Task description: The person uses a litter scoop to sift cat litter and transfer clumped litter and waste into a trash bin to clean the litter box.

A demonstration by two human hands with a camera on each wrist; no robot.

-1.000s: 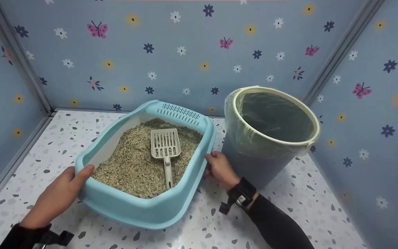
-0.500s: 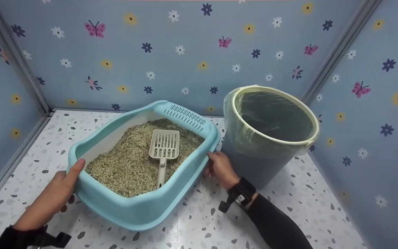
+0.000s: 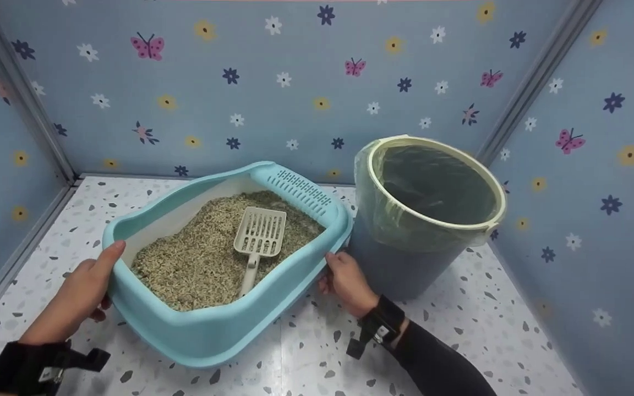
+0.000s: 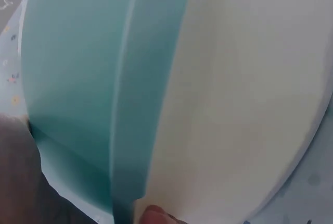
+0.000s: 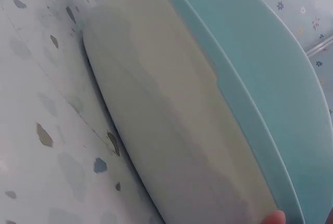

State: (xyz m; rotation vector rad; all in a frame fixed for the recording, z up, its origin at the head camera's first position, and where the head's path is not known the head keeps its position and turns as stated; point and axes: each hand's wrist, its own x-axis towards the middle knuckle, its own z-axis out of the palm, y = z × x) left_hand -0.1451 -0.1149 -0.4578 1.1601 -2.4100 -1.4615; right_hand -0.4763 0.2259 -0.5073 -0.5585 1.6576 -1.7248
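Note:
A light blue litter box (image 3: 201,335) with a white lower body stands turned at an angle on the floor. Cat litter (image 3: 185,269) fills it, and a beige slotted litter scoop (image 3: 252,257) lies on top, handle toward the front right rim. My left hand (image 3: 77,289) grips the box's left corner, thumb over the rim; one fingertip (image 4: 156,215) shows against the white body. At the right side my right hand (image 3: 351,281) holds the outer blue edge, with a fingertip (image 5: 273,218) below that edge in the right wrist view. Its other fingers are partly hidden.
Close to the box's right stands a grey-blue trash bin (image 3: 394,269) with a cream rim and a translucent yellowish liner (image 3: 388,220). Flowered blue walls (image 3: 273,55) enclose the back and both sides. The floor (image 3: 317,357) is white with grey speckles.
The litter box has turned clockwise as seen from above: its front has swung left, its back right. My left hand has moved left and slightly away; my right hand has hardly shifted.

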